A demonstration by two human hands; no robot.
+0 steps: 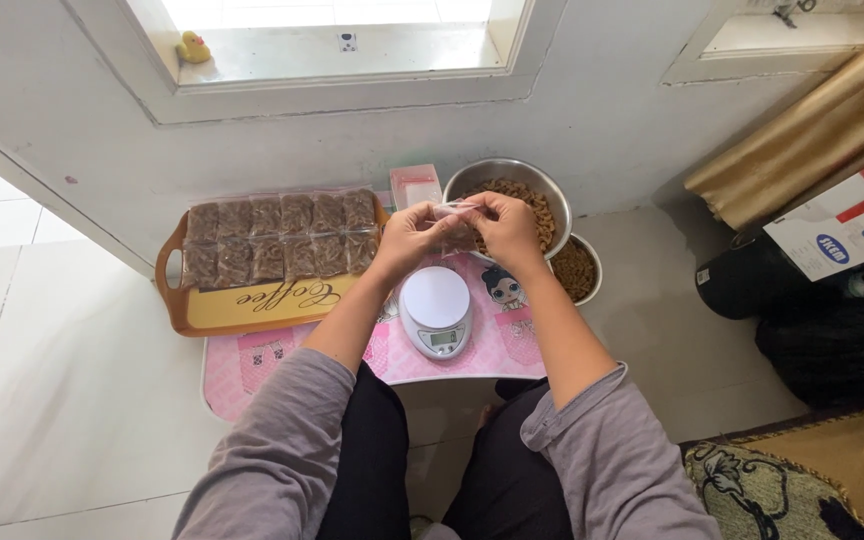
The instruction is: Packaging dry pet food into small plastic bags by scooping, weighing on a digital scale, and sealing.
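Both my hands are raised above a small white digital kitchen scale (pixel 436 310). My left hand (pixel 407 238) and my right hand (pixel 505 228) pinch the top edge of a small clear plastic bag (pixel 455 222) between them. The bag hangs in front of a steel bowl (pixel 552 195) filled with brown dry pellets. A second, smaller bowl (pixel 594 262) of pellets sits to the right, partly behind my right hand. On the left, a wooden tray (pixel 252 305) carries two rows of several filled clear bags (pixel 282 238).
A pink low table top (pixel 497 350) bears the scale. A stack of clear bags (pixel 415 185) leans by the wall. A black bag (pixel 832 340), a cardboard box (pixel 847 220) and a gold roll (pixel 802 140) lie right. A patterned rug (pixel 782 490) is at lower right.
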